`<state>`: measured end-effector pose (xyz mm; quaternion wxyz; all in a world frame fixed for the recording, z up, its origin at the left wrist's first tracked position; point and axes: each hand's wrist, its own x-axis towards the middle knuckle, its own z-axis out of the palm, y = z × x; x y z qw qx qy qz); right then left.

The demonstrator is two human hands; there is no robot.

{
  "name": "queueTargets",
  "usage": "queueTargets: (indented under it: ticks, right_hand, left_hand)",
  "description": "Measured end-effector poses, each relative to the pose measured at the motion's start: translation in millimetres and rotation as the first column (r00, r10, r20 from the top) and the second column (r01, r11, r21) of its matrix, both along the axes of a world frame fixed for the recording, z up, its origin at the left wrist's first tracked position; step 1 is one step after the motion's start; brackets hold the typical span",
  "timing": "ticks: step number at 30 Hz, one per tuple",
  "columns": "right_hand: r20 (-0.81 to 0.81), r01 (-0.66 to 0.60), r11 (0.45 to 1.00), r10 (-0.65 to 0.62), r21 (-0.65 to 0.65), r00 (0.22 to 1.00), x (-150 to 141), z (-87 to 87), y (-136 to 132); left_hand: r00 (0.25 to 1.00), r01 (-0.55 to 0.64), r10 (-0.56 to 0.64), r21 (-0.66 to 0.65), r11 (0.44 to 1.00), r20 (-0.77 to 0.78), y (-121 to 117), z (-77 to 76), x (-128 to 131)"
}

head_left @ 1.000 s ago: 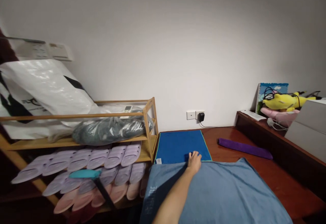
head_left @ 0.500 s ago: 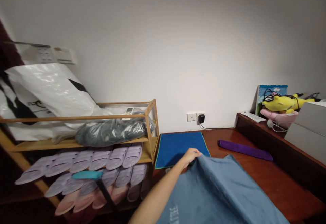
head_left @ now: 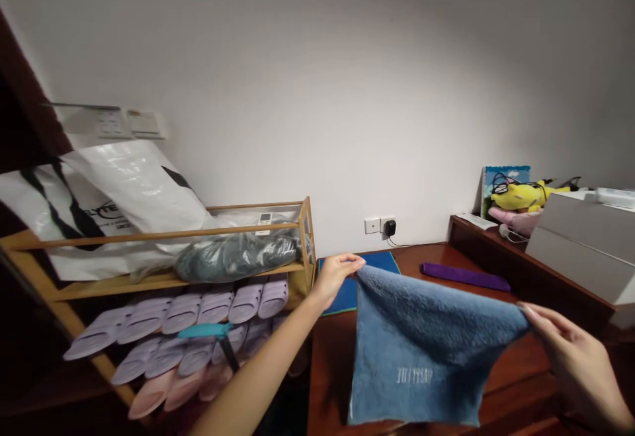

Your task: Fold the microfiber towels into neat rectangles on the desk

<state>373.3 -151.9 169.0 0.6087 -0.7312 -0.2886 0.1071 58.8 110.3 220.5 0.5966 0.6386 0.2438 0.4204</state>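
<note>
A grey-blue towel (head_left: 421, 337) hangs stretched between my two hands above the reddish-brown table (head_left: 330, 370). My left hand (head_left: 337, 277) pinches its upper left corner. At the upper right corner, my right hand (head_left: 570, 350) grips it between thumb and fingers. The towel's top edge sags a little and slopes down to the right. Pale lettering shows on its lower part. Behind my left hand lies a flat blue cloth (head_left: 381, 262) with a green edge, partly covered. A rolled purple cloth (head_left: 464, 276) rests farther right on the table.
On the left stands a wooden rack (head_left: 149, 237) with a white bag (head_left: 143, 184), a plastic-wrapped dark bundle (head_left: 238, 257) and several slippers (head_left: 213, 305). A black plug (head_left: 390, 227) sits in the wall socket. At right are a yellow plush toy (head_left: 518, 196) and white boxes (head_left: 580, 244).
My right hand has come into view holding the towel's other corner. The towel has been lifted and spread, its lettering now facing me. My left hand has moved slightly up and left.
</note>
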Motion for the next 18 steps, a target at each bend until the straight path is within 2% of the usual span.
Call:
queueTargets:
  ticks: [4,6,9,18]
  right_hand:
    - [-0.101,-0.254,0.952,0.273,0.168,0.957,-10.7,30.0,20.6]
    - [-0.075,-0.267,0.950,0.282,0.162,0.957,-15.6,38.6,28.1]
    - [-0.020,-0.255,0.955,0.261,0.153,0.965,-19.8,47.4,35.7]
    - [0.202,-0.327,0.943,0.310,0.057,0.929,-22.7,58.7,52.0]
  left_hand:
    - [0.998,-0.041,0.041,-0.005,0.999,0.049,-21.1,29.2,-31.6]
    - [0.998,-0.043,0.042,0.018,0.999,0.035,-29.7,40.6,-45.5]
    - [0.993,-0.115,0.118,0.096,0.989,-0.024,-37.9,52.8,-64.9]
    - [0.936,-0.217,0.290,0.318,0.923,-0.202,-50.5,70.6,-115.2]
